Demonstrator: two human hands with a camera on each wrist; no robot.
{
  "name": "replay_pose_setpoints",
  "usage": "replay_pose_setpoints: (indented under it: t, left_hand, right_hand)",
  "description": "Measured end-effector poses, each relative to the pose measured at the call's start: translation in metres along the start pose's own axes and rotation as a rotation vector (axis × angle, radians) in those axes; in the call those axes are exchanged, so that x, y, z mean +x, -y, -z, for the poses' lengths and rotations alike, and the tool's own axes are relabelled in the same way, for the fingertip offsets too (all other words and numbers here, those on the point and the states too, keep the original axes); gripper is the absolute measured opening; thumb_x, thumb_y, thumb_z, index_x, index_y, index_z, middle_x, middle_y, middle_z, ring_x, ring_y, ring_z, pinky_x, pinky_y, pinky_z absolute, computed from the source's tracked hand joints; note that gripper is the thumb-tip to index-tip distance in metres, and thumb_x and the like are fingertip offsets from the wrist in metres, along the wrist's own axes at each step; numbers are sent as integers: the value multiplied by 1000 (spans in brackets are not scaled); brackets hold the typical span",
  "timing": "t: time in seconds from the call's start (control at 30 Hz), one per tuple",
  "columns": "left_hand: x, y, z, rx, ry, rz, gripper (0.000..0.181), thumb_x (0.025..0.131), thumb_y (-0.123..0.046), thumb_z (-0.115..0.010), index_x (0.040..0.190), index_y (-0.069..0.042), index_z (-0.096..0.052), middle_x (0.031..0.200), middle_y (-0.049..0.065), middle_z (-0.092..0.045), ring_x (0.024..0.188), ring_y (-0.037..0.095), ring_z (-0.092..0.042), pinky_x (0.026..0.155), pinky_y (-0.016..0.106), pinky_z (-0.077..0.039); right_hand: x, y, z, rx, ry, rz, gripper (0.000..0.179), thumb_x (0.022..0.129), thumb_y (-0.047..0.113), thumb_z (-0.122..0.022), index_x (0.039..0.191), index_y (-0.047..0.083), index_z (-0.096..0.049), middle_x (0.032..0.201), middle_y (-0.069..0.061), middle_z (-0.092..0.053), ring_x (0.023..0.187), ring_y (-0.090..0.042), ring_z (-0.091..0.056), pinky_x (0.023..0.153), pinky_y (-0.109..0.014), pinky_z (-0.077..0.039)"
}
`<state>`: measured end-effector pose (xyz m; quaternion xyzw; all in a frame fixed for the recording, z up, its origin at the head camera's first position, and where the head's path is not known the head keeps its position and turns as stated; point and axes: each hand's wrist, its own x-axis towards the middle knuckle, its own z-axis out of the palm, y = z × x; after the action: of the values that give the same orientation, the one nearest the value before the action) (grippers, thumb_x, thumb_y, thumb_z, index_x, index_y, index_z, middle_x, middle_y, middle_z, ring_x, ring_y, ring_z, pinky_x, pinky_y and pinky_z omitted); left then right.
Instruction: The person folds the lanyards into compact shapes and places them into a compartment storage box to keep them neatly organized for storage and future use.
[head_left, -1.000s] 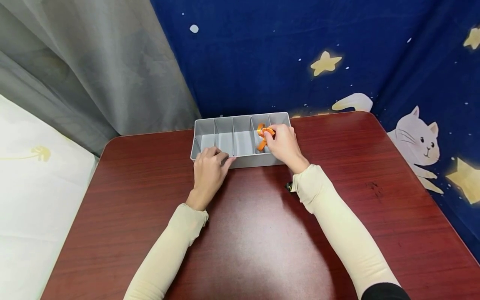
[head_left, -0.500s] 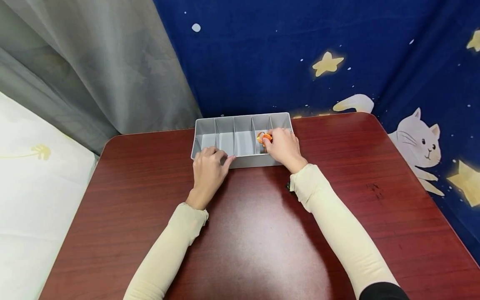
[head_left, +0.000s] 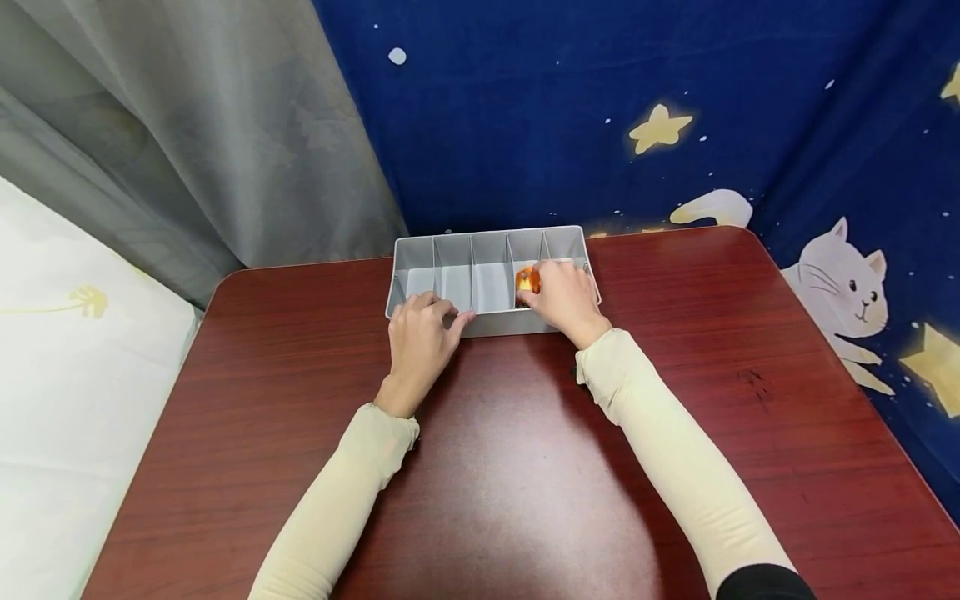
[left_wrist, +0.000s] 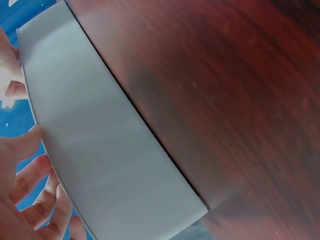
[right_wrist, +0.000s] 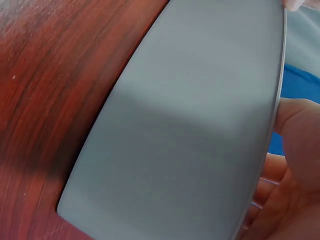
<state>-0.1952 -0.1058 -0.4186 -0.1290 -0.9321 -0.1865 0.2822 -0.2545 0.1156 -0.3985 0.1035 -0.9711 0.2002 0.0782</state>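
A grey divided box [head_left: 487,323] stands at the far side of the table, its long near wall towards me. My left hand [head_left: 422,337] holds the near rim at the left, fingers bent inside the wall and thumb at the edge. In the left wrist view, the fingertips of my left hand [left_wrist: 42,200] go behind the rim. Down inside the fourth compartment from the left, my right hand [head_left: 564,296] pinches a glossy orange ribbon-like loop [head_left: 525,280]. The right wrist view shows my right hand [right_wrist: 295,185] behind the wall, with the orange piece hidden.
Thin upright dividers [head_left: 472,271] split the box into several compartments. The reddish-brown table [head_left: 495,467] extends in front of it. A blue star-printed curtain [head_left: 525,125] and a grey curtain [head_left: 247,150] hang close behind the table's far edge.
My right hand has moved down and slightly left into the box with the orange piece, whose hanging strip is now out of sight. My left hand stays on the rim.
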Motion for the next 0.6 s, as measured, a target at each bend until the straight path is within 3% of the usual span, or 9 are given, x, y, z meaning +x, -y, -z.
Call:
replay_pose_setpoints:
  t: [0.2, 0.4, 0.5, 0.6]
  left_hand:
    - [0, 1, 0, 7, -15, -3, 29, 81, -37, -83, 77, -8, -77, 78, 7, -65, 74, 29, -61, 65, 45, -46]
    - [0, 3, 1, 1, -12, -11, 29, 81, -36, -83, 78, -8, -77, 78, 7, -65, 73, 29, -61, 64, 45, -46]
    - [2, 4, 2, -14, 6, -10, 29, 83, -36, -81, 80, -8, -77, 79, 6, -66, 74, 30, -61, 63, 45, -46]
    - [6, 7, 5, -40, -11, -5, 28, 88, -35, -75, 86, -7, -78, 82, 9, -68, 78, 32, -63, 65, 47, -49]
  right_hand:
    - [-2, -3, -1, 25, -17, 35, 43, 86, 35, -76, 122, 11, -70, 106, -12, -69, 89, -39, -67, 71, -49, -53]
    - [-5, -6, -2, 60, -68, 67, 39, 88, 30, -72, 120, 8, -70, 96, -9, -63, 85, -36, -64, 68, -49, -52]
    - [-7, -10, -2, 67, -133, 105, 36, 90, 29, -67, 118, 6, -70, 92, -10, -60, 80, -34, -61, 66, -48, -51]
    - [-8, -16, 0, 52, -212, 149, 38, 92, 31, -63, 118, 4, -68, 97, -13, -60, 85, -35, -58, 72, -48, -47]
